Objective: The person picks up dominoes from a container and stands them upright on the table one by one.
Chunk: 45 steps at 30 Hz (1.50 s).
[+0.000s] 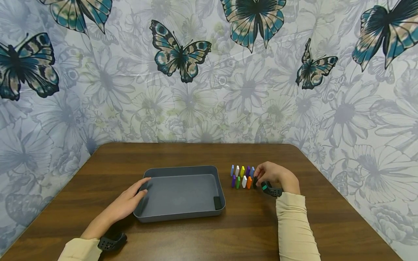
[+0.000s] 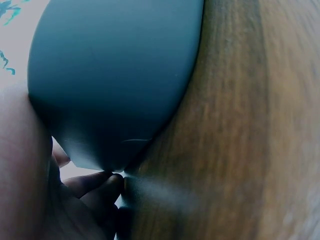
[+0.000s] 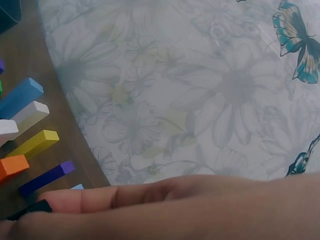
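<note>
My left hand holds the left wall of a grey rectangular tray, index finger and thumb over the rim. In the left wrist view, other fingers lie curled by the outside of the tray. To the tray's right, small coloured blocks stand upright in two rows. At the right end of the front row, my right hand pinches a black block, partly covered in the right wrist view. Beside it are an orange block, a purple block and a blue block.
Farther left in the rows stand a white block, a green block and a yellow block, among others. A black rectangular piece sits inside the tray's front right corner. Behind the wooden table hangs a butterfly-patterned backdrop.
</note>
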Each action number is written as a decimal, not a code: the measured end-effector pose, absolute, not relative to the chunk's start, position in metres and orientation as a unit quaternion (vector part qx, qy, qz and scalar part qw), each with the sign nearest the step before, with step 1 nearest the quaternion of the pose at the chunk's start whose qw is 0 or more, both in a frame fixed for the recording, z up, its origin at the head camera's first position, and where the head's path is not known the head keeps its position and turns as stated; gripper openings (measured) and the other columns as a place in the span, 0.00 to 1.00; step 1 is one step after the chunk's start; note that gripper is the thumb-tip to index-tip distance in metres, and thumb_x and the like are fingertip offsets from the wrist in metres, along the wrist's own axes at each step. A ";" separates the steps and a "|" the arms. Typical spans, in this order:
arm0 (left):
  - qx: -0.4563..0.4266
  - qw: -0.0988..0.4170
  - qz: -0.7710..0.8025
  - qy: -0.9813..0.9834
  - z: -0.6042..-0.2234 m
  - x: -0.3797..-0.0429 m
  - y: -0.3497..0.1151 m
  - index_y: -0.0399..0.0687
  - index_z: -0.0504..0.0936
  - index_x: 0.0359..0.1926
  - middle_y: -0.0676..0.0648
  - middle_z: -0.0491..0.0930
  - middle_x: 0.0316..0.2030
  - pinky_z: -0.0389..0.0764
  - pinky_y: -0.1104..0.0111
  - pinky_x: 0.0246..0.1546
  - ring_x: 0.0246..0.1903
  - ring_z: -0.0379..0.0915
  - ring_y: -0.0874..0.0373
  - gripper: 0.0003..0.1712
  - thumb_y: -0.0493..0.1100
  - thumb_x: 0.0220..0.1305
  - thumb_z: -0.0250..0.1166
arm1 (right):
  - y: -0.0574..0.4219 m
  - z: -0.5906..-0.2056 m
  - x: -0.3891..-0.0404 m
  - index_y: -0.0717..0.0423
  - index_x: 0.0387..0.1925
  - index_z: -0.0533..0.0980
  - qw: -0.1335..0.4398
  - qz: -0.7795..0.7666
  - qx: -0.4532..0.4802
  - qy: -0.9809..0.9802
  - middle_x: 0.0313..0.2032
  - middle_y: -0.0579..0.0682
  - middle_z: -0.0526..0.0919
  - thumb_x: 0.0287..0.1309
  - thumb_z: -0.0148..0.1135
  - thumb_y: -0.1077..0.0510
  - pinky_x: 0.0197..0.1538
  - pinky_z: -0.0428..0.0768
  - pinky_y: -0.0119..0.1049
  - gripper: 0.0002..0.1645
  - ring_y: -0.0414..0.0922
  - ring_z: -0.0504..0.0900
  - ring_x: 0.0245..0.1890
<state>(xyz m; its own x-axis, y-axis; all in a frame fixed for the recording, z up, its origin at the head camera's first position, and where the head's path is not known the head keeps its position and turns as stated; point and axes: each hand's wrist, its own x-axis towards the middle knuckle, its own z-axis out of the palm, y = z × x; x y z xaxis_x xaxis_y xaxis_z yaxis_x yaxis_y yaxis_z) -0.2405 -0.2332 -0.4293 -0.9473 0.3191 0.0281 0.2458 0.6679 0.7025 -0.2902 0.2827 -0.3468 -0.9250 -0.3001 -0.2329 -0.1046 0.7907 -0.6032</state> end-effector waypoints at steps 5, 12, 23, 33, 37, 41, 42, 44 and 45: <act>0.155 0.047 0.373 0.913 -0.429 -0.241 -0.233 0.46 0.54 0.81 0.32 0.53 0.79 0.63 0.33 0.66 0.75 0.52 0.29 0.34 0.52 0.83 0.47 | 0.283 -0.350 -0.291 0.66 0.39 0.78 0.158 -0.301 -0.112 0.934 0.36 0.55 0.83 0.56 0.72 0.71 0.42 0.81 0.37 0.10 0.44 0.82 0.36; 0.156 0.050 0.375 0.912 -0.428 -0.241 -0.232 0.46 0.54 0.81 0.33 0.53 0.79 0.63 0.33 0.66 0.75 0.52 0.29 0.34 0.52 0.83 0.47 | 0.283 -0.351 -0.290 0.64 0.40 0.79 0.158 -0.299 -0.104 0.935 0.37 0.54 0.82 0.55 0.74 0.69 0.46 0.81 0.39 0.13 0.45 0.79 0.38; 0.154 0.053 0.381 0.910 -0.427 -0.241 -0.233 0.47 0.53 0.81 0.32 0.52 0.79 0.63 0.33 0.67 0.76 0.51 0.29 0.34 0.52 0.83 0.47 | 0.281 -0.320 -0.277 0.66 0.46 0.80 0.121 -0.273 -0.116 0.947 0.41 0.55 0.85 0.57 0.74 0.64 0.50 0.83 0.44 0.17 0.46 0.83 0.42; 0.151 0.048 0.377 0.913 -0.427 -0.241 -0.231 0.46 0.54 0.81 0.32 0.53 0.79 0.62 0.33 0.67 0.76 0.51 0.29 0.33 0.51 0.83 0.48 | 0.248 -0.303 -0.276 0.57 0.47 0.82 0.061 -0.271 -0.207 0.938 0.44 0.50 0.87 0.64 0.69 0.61 0.53 0.84 0.46 0.11 0.48 0.86 0.46; 0.150 0.051 0.376 0.913 -0.428 -0.241 -0.231 0.46 0.54 0.81 0.32 0.53 0.79 0.62 0.33 0.67 0.76 0.51 0.29 0.33 0.52 0.83 0.47 | 0.230 -0.299 -0.273 0.58 0.47 0.82 0.066 -0.268 -0.236 0.932 0.42 0.49 0.87 0.64 0.69 0.62 0.49 0.85 0.42 0.11 0.47 0.86 0.46; 0.150 0.051 0.378 0.912 -0.430 -0.240 -0.231 0.46 0.54 0.81 0.32 0.53 0.79 0.63 0.33 0.67 0.76 0.51 0.29 0.33 0.52 0.83 0.47 | 0.216 -0.298 -0.272 0.56 0.45 0.83 0.072 -0.259 -0.250 0.930 0.41 0.47 0.87 0.63 0.69 0.62 0.47 0.84 0.39 0.08 0.45 0.87 0.44; 0.151 0.050 0.378 0.912 -0.430 -0.241 -0.231 0.46 0.54 0.81 0.32 0.52 0.79 0.63 0.33 0.67 0.76 0.51 0.29 0.33 0.52 0.83 0.47 | 0.214 -0.299 -0.272 0.55 0.44 0.83 0.074 -0.256 -0.254 0.930 0.40 0.47 0.87 0.64 0.69 0.62 0.47 0.84 0.40 0.08 0.44 0.86 0.44; 0.153 0.049 0.378 0.912 -0.430 -0.241 -0.232 0.46 0.54 0.81 0.32 0.53 0.79 0.62 0.33 0.67 0.76 0.51 0.29 0.33 0.52 0.83 0.47 | 0.209 -0.300 -0.272 0.53 0.43 0.83 0.072 -0.247 -0.261 0.930 0.40 0.45 0.87 0.63 0.69 0.62 0.48 0.84 0.39 0.07 0.42 0.86 0.43; 0.153 0.047 0.377 0.912 -0.430 -0.241 -0.232 0.46 0.54 0.81 0.32 0.53 0.79 0.62 0.33 0.67 0.76 0.51 0.29 0.33 0.52 0.83 0.47 | 0.206 -0.301 -0.273 0.52 0.43 0.83 0.072 -0.241 -0.265 0.931 0.40 0.45 0.87 0.63 0.70 0.62 0.49 0.83 0.39 0.07 0.42 0.86 0.43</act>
<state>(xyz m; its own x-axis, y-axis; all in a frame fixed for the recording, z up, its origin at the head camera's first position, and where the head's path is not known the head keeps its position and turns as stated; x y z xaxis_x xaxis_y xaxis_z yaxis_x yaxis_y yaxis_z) -0.2409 -0.2316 -0.4304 -0.9484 0.3157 0.0292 0.2441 0.6682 0.7028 -0.2725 0.2063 -0.3007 -0.8489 -0.5285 -0.0062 -0.4589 0.7428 -0.4875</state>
